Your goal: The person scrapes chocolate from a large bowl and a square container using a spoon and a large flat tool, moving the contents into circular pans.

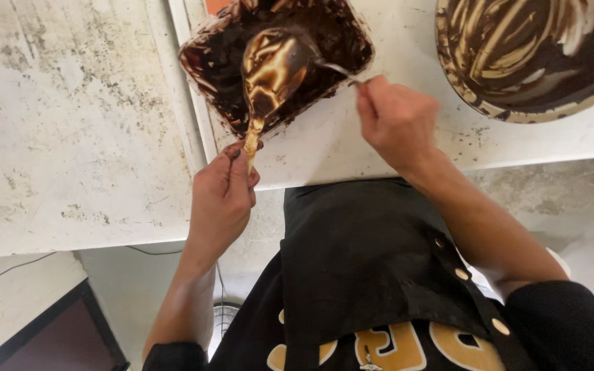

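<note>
I am watching the right hand (397, 120) clenching around the thin metal handle of a large spoon (274, 65), whose bowl is hanging over a square clear plastic container (201, 51) smeared with dark chocolate mixture. A glossy caramel-brown ribbon (252, 141) is running off the spoon's tip. The left hand (223, 196) is pinching its fingertips together right under that drip, at the container's near edge; I cannot tell what they are gripping, since the thing is hidden between them.

In my judgement the stream is the risk: it is falling just at the rim, so a slight tilt of the spoon could be sending it onto the fingers or the white board (324, 148) rather than into whatever the left hand is holding. The light container could also be sliding, as no hand is bracing it.

The mixture is looking thick, sticky and shiny. A round bowl (462, 82) at the upper right is streaked with swirls of dark and pale batter. The worn white table (70, 137) is looking mottled and scuffed, and the black apron (359, 254) is looking matte, with brass-coloured studs.
</note>
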